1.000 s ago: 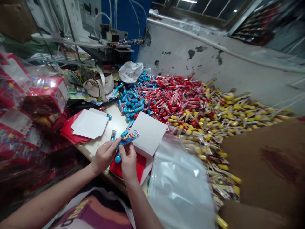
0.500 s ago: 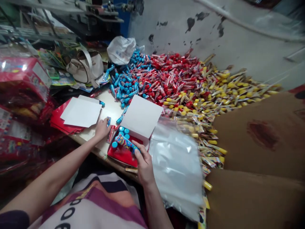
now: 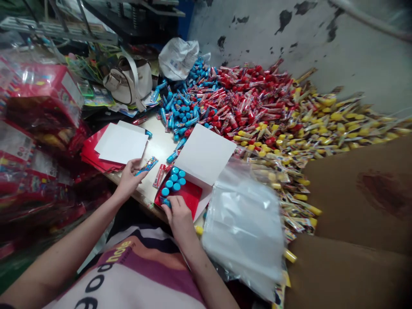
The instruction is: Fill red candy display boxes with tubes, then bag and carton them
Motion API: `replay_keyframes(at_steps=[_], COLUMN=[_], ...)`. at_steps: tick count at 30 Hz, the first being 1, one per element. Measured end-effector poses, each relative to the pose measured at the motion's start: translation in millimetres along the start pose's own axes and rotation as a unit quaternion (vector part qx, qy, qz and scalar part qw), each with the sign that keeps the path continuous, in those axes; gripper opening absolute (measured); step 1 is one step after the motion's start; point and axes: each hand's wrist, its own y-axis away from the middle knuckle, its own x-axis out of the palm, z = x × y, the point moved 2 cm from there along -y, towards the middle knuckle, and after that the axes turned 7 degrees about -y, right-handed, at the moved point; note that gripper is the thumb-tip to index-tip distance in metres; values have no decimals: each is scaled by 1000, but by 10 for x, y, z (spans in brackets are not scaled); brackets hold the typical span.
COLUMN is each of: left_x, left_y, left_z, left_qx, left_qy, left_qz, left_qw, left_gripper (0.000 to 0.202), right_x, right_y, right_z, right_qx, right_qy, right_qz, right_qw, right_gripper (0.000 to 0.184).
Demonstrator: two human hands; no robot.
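My left hand (image 3: 129, 177) is closed on a blue-wrapped tube (image 3: 148, 165) with a colourful print, held over the table left of the box. My right hand (image 3: 179, 214) reaches into the near left corner of a red box (image 3: 195, 198), its fingers closed on a blue-capped tube (image 3: 165, 201) there. Several blue caps (image 3: 174, 182) stand upright in rows along the box's left side; red bottom shows on the right. The box's white lid (image 3: 206, 152) is folded up at the back. A red tube (image 3: 160, 175) lies on the table between my left hand and the box.
Red and white flat cards (image 3: 124, 143) are stacked at the left. Clear plastic bags (image 3: 244, 227) lie right of the box. Behind are heaps of blue (image 3: 185, 113), red (image 3: 244, 101) and yellow tubes (image 3: 334, 118). A cardboard box (image 3: 360, 184) stands at right, a handbag (image 3: 128, 81) at back left.
My right hand has lowered its blue tube into the box's near left corner. More blue caps now show there. My left hand's tube is now held out more visibly. The camera view has shifted.
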Motion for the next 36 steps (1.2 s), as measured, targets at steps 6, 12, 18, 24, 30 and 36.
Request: replay_keyframes(at_steps=[6, 12, 18, 24, 30, 36], left_x=[-82, -30, 229, 306, 364, 494], left_y=[340, 634, 986, 1014, 800, 862], left_z=[-298, -561, -647, -507, -185, 30], left_qx=[-139, -167, -114, 36, 207, 214], left_qy=[219, 307, 325, 74, -184, -192], left_qz=[74, 140, 195, 163, 160, 193], left_qw=[963, 927, 918, 983, 947, 938], left_gripper=[67, 53, 42, 34, 54, 52], right_x=[134, 8, -140, -264, -376, -166], right_y=[-244, -150, 188, 536, 490, 63], right_z=[268, 220, 268, -125, -482, -270], right_qx=[-53, -58, 73, 187, 113, 50], right_qy=[211, 51, -269, -324, -96, 36], right_qz=[165, 81, -74, -210, -185, -41], right_qw=[962, 994, 958, 903, 972, 997], right_gripper=[9, 20, 42, 28, 24, 10])
